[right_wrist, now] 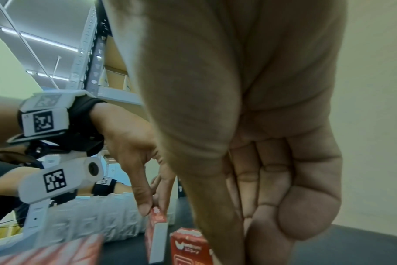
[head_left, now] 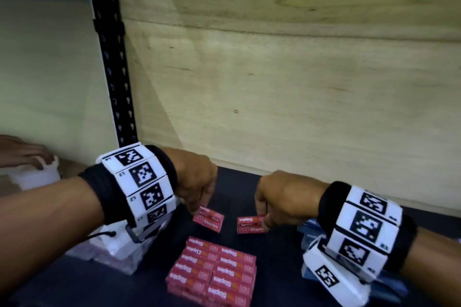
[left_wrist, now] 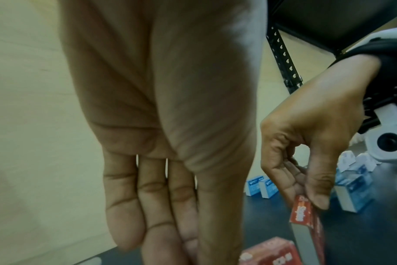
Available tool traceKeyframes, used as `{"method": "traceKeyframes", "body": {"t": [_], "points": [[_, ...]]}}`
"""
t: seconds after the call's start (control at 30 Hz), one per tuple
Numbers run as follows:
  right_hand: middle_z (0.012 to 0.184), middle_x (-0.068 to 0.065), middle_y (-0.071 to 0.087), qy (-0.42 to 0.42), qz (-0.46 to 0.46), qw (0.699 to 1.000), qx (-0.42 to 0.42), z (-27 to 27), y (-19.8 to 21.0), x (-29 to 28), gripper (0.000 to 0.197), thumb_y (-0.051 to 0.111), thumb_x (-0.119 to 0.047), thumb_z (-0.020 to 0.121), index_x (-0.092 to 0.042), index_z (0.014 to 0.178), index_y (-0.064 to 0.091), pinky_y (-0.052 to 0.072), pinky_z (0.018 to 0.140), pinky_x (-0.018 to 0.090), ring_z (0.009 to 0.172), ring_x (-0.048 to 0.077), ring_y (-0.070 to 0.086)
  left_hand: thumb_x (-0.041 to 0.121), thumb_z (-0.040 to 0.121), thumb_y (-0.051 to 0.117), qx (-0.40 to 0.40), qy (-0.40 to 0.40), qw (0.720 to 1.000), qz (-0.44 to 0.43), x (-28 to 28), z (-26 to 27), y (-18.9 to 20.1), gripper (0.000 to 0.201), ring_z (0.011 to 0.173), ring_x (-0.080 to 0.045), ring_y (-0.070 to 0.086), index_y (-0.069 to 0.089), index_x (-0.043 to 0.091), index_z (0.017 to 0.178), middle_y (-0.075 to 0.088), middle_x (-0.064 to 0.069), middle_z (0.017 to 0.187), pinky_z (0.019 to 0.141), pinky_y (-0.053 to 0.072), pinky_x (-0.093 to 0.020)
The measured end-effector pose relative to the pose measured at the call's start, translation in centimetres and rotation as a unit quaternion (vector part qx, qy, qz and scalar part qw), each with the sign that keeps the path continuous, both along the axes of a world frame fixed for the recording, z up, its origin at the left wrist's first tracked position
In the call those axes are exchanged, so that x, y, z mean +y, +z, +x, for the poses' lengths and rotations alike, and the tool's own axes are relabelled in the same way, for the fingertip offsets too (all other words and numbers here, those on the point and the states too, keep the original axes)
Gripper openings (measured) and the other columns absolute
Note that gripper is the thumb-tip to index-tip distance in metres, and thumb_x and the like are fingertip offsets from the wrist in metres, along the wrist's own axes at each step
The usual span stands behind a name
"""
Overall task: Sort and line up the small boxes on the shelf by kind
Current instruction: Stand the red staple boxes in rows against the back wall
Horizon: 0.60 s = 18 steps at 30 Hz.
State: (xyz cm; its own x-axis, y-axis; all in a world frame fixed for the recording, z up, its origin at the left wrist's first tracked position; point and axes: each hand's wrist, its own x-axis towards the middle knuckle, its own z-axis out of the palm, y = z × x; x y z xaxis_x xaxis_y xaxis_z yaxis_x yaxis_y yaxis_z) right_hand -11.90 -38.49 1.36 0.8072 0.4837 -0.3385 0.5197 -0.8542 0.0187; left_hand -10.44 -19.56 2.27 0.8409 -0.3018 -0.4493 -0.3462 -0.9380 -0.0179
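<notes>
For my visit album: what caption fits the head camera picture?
Each hand, left and right, pinches a red staples box above a neat red stack.

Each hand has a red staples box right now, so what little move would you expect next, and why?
Probably set both onto the block of red boxes: the left hand and right hand each pinch a loose red box just behind it.

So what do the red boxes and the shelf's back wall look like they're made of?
Red boxes: thin printed cardboard, it seems, slightly glossy, with sharp folded edges and a plain grey end. Back wall: pale unfinished plywood, judging by visible grain and a horizontal seam; matte.
</notes>
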Motion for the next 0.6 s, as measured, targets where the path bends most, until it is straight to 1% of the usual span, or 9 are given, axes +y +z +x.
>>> {"method": "traceKeyframes", "body": {"t": [0.07,0.13,0.2,0.27,0.37,0.43,0.47,0.53,0.6], "points": [[0.099,0.002,0.074,0.004,0.007,1.000,0.000,-1.0,-0.3,0.0,0.018,0.072,-0.026,0.088,-0.014,0.102,0.075,0.055,0.080,0.030,0.094,0.021,0.069,0.018,0.080,0.078,0.002,0.001,1.000,-0.003,0.3,-0.9,-0.1,0.016,0.072,-0.004,0.062,0.078,0.020,0.097,0.072,0.005,0.081,0.063,0.046,-0.016],[0.096,-0.001,0.074,0.001,0.019,1.000,0.001,-1.9,-0.5,-0.1,0.018,0.075,-0.029,0.085,-0.017,0.098,0.075,0.056,0.080,0.030,0.091,0.019,0.069,0.019,0.080,0.078,0.003,0.000,1.000,-0.005,0.6,-1.7,-0.2,0.017,0.070,-0.004,0.061,0.078,0.020,0.097,0.073,0.004,0.082,0.061,0.045,-0.015],[0.094,-0.004,0.074,-0.007,0.036,0.999,0.009,-2.6,-0.5,-0.3,0.018,0.077,-0.031,0.082,-0.020,0.096,0.075,0.054,0.077,0.028,0.086,0.015,0.067,0.019,0.081,0.077,0.008,0.003,1.000,-0.007,0.8,-2.4,-0.2,0.017,0.074,-0.004,0.063,0.078,0.020,0.098,0.075,0.002,0.087,0.065,0.048,-0.017],[0.086,-0.007,0.073,-0.012,0.046,0.999,0.023,-3.0,-0.5,-0.5,0.016,0.078,-0.032,0.082,-0.022,0.094,0.074,0.053,0.074,0.025,0.078,0.010,0.064,0.019,0.082,0.077,0.011,0.006,1.000,-0.008,0.9,-3.0,-0.3,0.016,0.076,-0.003,0.064,0.078,0.020,0.098,0.076,0.003,0.090,0.068,0.049,-0.016],[0.071,-0.012,0.069,-0.022,0.045,0.998,0.045,-3.4,-0.5,-0.7,0.016,0.077,-0.032,0.081,-0.023,0.095,0.076,0.050,0.067,0.020,0.067,0.003,0.062,0.018,0.082,0.077,0.016,0.014,1.000,-0.017,1.1,-3.6,-0.5,0.016,0.074,-0.001,0.063,0.078,0.020,0.098,0.071,0.010,0.081,0.069,0.049,-0.016],[0.077,-0.011,0.074,-0.022,0.044,0.997,0.059,-3.5,-0.5,-0.8,0.015,0.074,-0.029,0.083,-0.022,0.097,0.076,0.052,0.070,0.019,0.064,-0.001,0.062,0.018,0.082,0.077,0.016,0.019,0.999,-0.021,1.2,-3.8,-0.6,0.015,0.070,0.001,0.061,0.078,0.021,0.097,0.069,0.013,0.077,0.065,0.049,-0.014],[0.083,-0.010,0.076,-0.020,0.049,0.996,0.067,-3.6,-0.5,-0.9,0.014,0.072,-0.028,0.085,-0.022,0.097,0.076,0.053,0.073,0.019,0.063,-0.002,0.062,0.017,0.082,0.076,0.016,0.019,0.999,-0.022,1.3,-4.0,-0.6,0.015,0.070,0.001,0.061,0.077,0.021,0.097,0.069,0.014,0.076,0.065,0.049,-0.015],[0.087,-0.009,0.077,-0.017,0.065,0.995,0.080,-3.7,-0.4,-0.9,0.011,0.067,-0.025,0.089,-0.022,0.095,0.076,0.053,0.076,0.019,0.062,-0.005,0.062,0.016,0.082,0.075,0.022,0.017,0.999,-0.021,1.3,-4.1,-0.5,0.016,0.078,-0.003,0.066,0.077,0.021,0.098,0.072,0.011,0.081,0.076,0.054,-0.021],[0.084,-0.009,0.076,-0.017,0.083,0.992,0.094,-3.7,-0.5,-0.8,0.013,0.062,-0.024,0.093,-0.023,0.092,0.075,0.052,0.075,0.016,0.061,-0.006,0.061,0.016,0.084,0.073,0.029,0.016,0.999,-0.017,1.3,-4.2,-0.4,0.018,0.087,-0.007,0.069,0.076,0.023,0.100,0.075,0.008,0.089,0.084,0.055,-0.024]]}}
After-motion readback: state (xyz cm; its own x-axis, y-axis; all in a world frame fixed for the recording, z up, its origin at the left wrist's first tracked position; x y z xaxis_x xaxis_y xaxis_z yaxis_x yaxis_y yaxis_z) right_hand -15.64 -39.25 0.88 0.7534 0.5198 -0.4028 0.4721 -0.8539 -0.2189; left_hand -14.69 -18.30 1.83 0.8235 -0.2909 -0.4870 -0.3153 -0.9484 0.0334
